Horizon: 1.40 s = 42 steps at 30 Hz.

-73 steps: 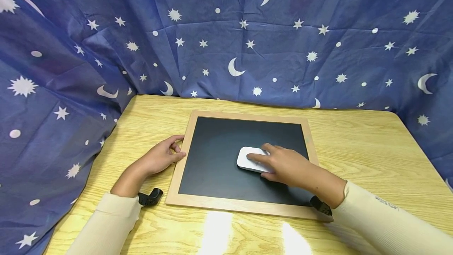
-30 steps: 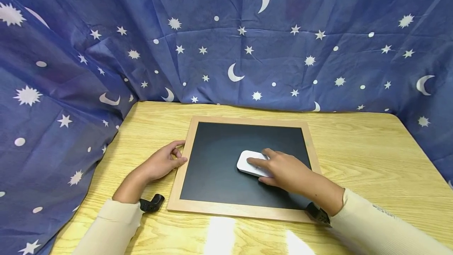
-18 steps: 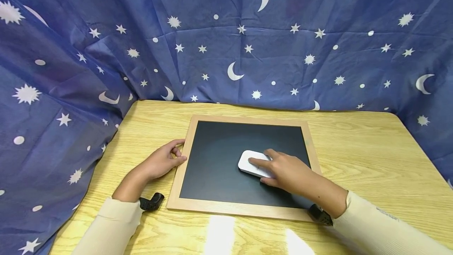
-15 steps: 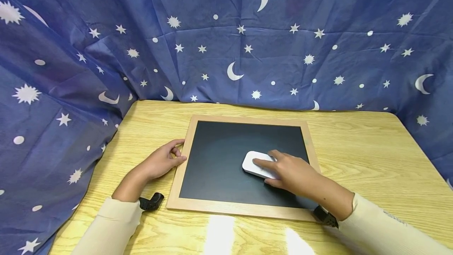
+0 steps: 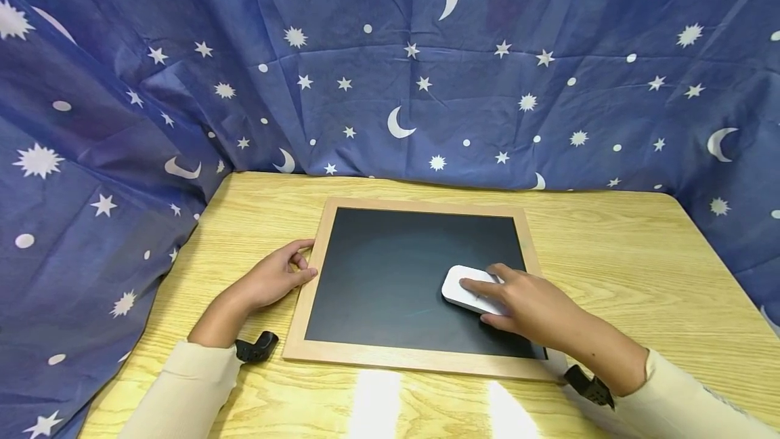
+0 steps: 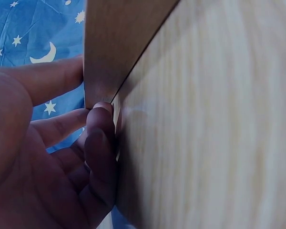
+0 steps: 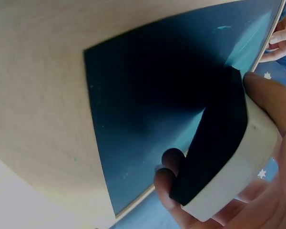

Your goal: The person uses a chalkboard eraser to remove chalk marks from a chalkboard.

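A small chalkboard (image 5: 390, 269) with a light wood frame lies flat on the table. On its right half sits a chalkboard eraser (image 5: 461, 290), white on top with a black layer (image 7: 214, 138) underneath. My right hand (image 5: 527, 300) grips this eraser, thumb on the near side and fingers over the top and far side. At the left side of the board, my left hand (image 5: 277, 276) holds the frame (image 6: 114, 43); its thumb touches the frame's upper edge and other fingers curl against its side. Faint chalk traces (image 7: 224, 27) show on the black surface.
The wood-grain table (image 5: 615, 276) extends on all sides of the board. A blue curtain (image 5: 359, 114) with moons and stars hangs behind and along the left and right. Each wrist wears a black camera (image 5: 257, 347). Bright light patches lie near the front.
My right hand first stays near the board's middle, then slides the eraser right and slightly toward the near edge. The left hand keeps its place on the frame. The head view shifts a little.
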Motion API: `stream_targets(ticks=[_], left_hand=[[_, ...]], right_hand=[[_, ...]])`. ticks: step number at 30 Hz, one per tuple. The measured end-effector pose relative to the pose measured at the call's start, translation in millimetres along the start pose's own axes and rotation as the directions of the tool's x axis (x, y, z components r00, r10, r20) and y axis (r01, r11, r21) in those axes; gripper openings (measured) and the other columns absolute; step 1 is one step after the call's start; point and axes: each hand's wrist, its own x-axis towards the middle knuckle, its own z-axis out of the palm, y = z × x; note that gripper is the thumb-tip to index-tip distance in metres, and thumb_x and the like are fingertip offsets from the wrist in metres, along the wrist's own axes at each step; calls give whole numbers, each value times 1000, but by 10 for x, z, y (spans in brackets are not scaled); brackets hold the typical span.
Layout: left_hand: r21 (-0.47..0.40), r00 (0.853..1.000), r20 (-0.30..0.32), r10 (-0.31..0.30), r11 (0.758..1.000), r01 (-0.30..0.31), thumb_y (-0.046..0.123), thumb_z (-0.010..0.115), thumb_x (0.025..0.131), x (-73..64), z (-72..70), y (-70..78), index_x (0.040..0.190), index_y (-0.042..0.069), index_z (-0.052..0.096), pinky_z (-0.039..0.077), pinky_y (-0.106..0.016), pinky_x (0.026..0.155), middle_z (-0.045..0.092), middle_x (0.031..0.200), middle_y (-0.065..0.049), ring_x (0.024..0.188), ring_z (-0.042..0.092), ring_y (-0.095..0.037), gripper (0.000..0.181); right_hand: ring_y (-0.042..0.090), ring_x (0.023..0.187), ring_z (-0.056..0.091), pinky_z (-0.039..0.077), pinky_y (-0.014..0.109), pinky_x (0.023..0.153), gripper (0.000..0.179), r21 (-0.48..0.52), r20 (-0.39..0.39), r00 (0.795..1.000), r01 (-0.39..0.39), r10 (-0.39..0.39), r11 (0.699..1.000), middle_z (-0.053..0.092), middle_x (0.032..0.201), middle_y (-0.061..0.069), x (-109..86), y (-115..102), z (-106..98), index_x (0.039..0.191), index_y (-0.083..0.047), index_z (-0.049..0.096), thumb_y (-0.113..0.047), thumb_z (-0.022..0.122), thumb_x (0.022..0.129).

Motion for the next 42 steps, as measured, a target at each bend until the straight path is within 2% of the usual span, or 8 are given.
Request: stream_targets(ticks=[8,18,22,29,34,42], left_hand=[[-3,1000,3,4,1000,-4,20,63,100,6,-27,37,154,5,33,44,-27,66,55,105,-12,71,51,-17,64],[12,1000,0,2,1000,-2,19,63,100,7,-14,48,154,6,33,45,-27,63,55,105,-11,68,50,-17,64],[15,1000,3,13,1000,-13,20,63,100,21,5,58,154,6,33,44,-27,62,55,105,-11,68,50,-17,64],[10,1000,6,3,1000,-3,19,63,99,41,27,49,154,6,34,44,-26,63,56,105,-11,67,48,-16,63],[19,1000,0,2,1000,-2,19,63,100,35,10,38,154,6,34,44,-27,61,55,105,-11,66,48,-16,63],[12,1000,1,8,1000,-8,19,62,100,9,-8,-2,154,5,33,45,-27,64,56,104,-11,71,53,-18,63]], right_hand=[[32,90,69,57,44,71,56,-4,10,1000,-2,2,1000,63,121,21,155,-84,6,139,-26,62,-34,79,86],[36,96,70,58,47,74,55,6,31,998,57,-57,998,61,126,23,609,-337,43,140,-26,60,-36,77,89],[36,96,70,58,48,73,54,10,24,998,66,-66,998,62,126,23,686,-386,56,138,-26,62,-36,77,88],[35,98,69,58,47,71,56,22,32,998,49,-50,999,61,127,22,580,-331,65,141,-26,59,-35,77,89],[34,98,69,58,46,71,56,13,36,999,20,-20,1000,62,126,21,434,-253,38,140,-27,60,-34,78,88],[32,93,70,58,44,71,57,-5,36,999,17,-17,1000,63,122,21,194,-129,-1,139,-26,61,-34,79,86]])
